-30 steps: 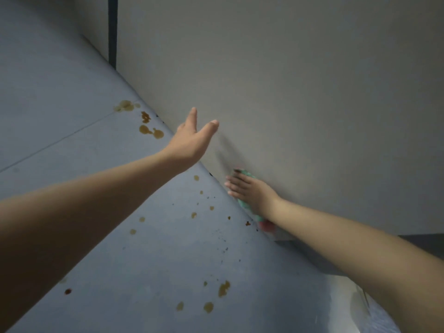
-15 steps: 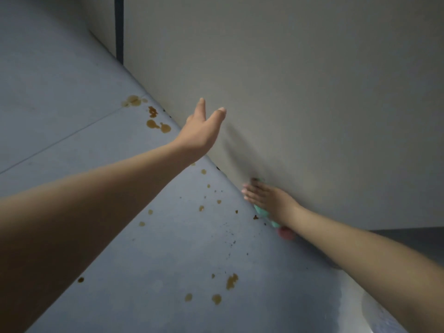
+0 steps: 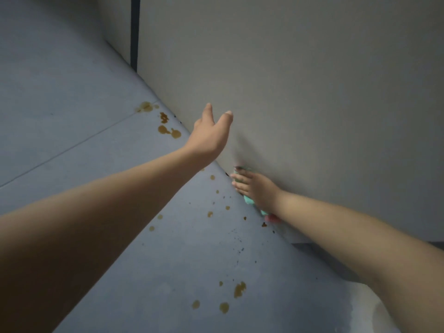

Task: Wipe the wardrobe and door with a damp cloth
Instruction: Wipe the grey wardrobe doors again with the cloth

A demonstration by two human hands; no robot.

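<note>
A large pale grey-beige panel [image 3: 312,104] of the wardrobe or door fills the upper right. My right hand [image 3: 258,189] presses a teal and pink cloth [image 3: 249,201] flat against the panel's lower edge, fingers straight; most of the cloth is hidden under the hand. My left hand [image 3: 211,133] is stretched out with straight fingers at the panel's bottom edge, holding nothing; whether it touches the panel is unclear.
A grey-blue tiled floor [image 3: 72,116] with brown stains [image 3: 168,129] and small dark specks [image 3: 236,241] lies left and below. A narrow dark vertical gap [image 3: 135,32] separates the panel from another pale surface at upper left. A whitish patch [image 3: 365,308] shows at bottom right.
My right hand and the cloth have slid along the panel's lower edge, right then slightly back. The view has shifted a little. My left hand stays extended.
</note>
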